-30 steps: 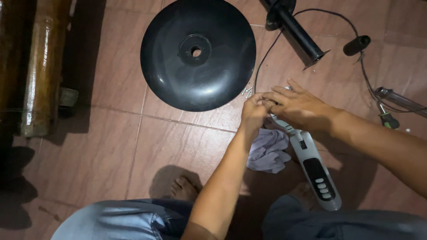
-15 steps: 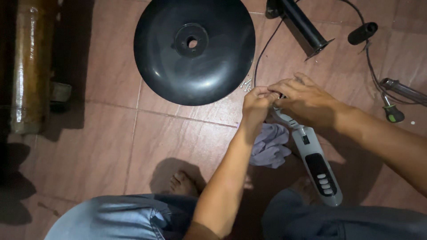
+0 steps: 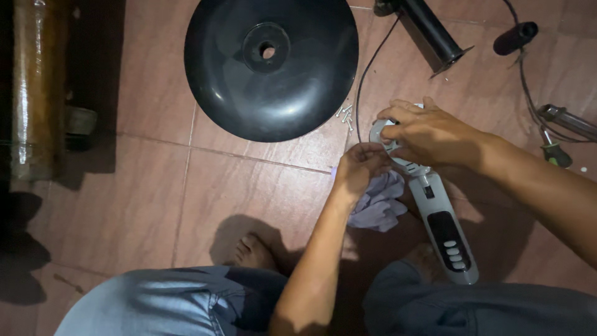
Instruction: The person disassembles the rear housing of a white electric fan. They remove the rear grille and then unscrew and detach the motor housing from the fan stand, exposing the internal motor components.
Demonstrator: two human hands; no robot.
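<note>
A grey fan control housing point(image 3: 443, 224) with several white buttons lies on the tiled floor, its round end under my hands. My right hand point(image 3: 429, 134) rests on that round end and grips it. My left hand point(image 3: 357, 168) is closed just beside it at the lower left, fingers pinched; what it holds is hidden. A lilac cloth point(image 3: 379, 202) lies under my left wrist. A thin black cable point(image 3: 364, 81) runs from my hands up the floor.
A round black fan base point(image 3: 271, 68) lies upside down ahead. Small screws point(image 3: 346, 114) sit by its rim. A black pole point(image 3: 432, 30), a black cap point(image 3: 515, 37), a screwdriver point(image 3: 555, 152) and a metal part point(image 3: 569, 121) lie at right. Wooden furniture point(image 3: 37, 93) stands left.
My left hand has drawn back toward me, away from the housing's round end, which now shows. My right hand stays on it. The view has shifted slightly.
</note>
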